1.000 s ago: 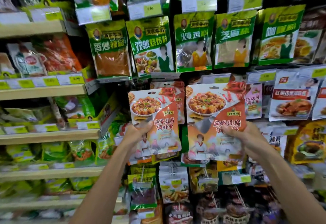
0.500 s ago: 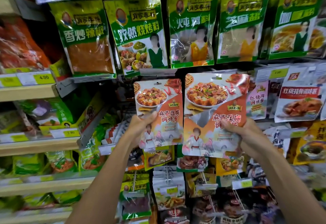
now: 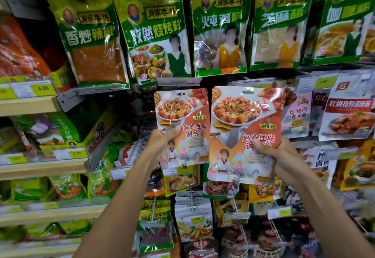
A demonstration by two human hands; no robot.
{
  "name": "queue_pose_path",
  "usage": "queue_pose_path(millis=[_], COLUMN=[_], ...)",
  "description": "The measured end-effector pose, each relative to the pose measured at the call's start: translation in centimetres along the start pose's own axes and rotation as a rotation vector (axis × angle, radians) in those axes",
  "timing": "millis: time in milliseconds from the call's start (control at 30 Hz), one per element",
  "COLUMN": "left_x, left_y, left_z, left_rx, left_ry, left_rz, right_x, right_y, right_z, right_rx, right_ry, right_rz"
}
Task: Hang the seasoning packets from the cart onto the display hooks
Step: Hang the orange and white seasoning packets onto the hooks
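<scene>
Left hand (image 3: 162, 146) pinches left mapo tofu packet (image 3: 188, 115), right hand (image 3: 280, 156) grips right mapo tofu packet (image 3: 239, 119) — both upright, hang holes straight above the fingers (image 3: 174, 131). Left packet's hole (image 3: 180, 93) sits just under the price-tag holder (image 3: 178, 81) — likely first onto a hook, itself hidden.

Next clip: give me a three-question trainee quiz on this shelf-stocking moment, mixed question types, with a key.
1. True or false: the left hand grips the left orange packet and the right hand grips the right orange packet.
2. Which colour dominates the upper-row packets hanging above them? A red, B green, C blue.
3. Fill in: the price tag on the wooden shelf at far left reads ____.
Key: 1 true; 2 B; 3 4.00.
</scene>
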State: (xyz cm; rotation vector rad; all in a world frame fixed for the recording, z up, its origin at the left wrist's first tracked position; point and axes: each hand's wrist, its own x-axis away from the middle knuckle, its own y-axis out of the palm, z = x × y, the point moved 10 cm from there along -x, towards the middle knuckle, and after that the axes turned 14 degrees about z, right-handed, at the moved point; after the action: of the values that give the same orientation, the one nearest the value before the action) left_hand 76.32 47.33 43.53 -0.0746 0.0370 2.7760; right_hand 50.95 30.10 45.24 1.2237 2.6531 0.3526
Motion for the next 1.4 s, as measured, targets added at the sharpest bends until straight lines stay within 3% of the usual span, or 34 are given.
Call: queue_pose_path(millis=[767,933,1100,1400], left_x=[-8.4,-6.9,-4.5,-2.7], left_y=[2.1,1.1,-1.4,-4.4], left_z=[-1.8,-1.3,0.1,-0.4], left_rx=[-0.092,-0.12,-0.234,-0.384], left_ry=[0.021,0.074,0.283,0.234], left_rz=[0.186,0.228,0.267,0.257], right_x=[-0.7,-0.3,0.4,1.6], right_y=[0.0,0.4,2.3,5.0], right_z=[3.0,3.9,4.3,4.1], right_rx=[0.015,0.017,0.013,0.034], right_ry=[0.012,0.034,0.056,0.081], right_rz=[0.025,0.016,-0.018,-0.062])
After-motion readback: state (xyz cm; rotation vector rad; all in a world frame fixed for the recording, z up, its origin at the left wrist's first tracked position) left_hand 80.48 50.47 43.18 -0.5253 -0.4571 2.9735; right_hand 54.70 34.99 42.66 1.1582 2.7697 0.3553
